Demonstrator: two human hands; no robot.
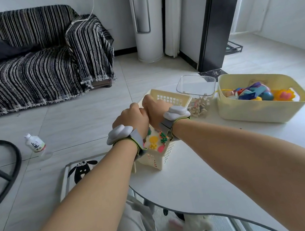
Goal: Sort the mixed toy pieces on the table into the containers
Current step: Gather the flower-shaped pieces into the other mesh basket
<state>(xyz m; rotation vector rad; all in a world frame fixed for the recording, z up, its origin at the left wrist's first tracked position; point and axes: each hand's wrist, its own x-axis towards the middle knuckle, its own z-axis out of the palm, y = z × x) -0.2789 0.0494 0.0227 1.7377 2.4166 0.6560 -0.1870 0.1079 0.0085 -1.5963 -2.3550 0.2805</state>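
A cream slotted basket (171, 98) stands at the table's left edge with small colourful toy pieces (154, 142) in it. My left hand (131, 118) and my right hand (153, 109) are side by side, touching, over the basket's far left rim. Both are seen from the back with fingers curled down out of sight, so what they hold is hidden. To the right stands a clear container (195, 85) with beige pieces (199, 107) inside. Further right is a large cream bin (261, 114) full of bigger coloured toys (255, 92).
The white table (224, 173) has a curved near edge. On the floor to the left lie a small bottle (35, 144) and a sheep-print mat (81, 169). A plush rabbit (193, 229) lies under the table. A striped sofa (33, 69) stands behind.
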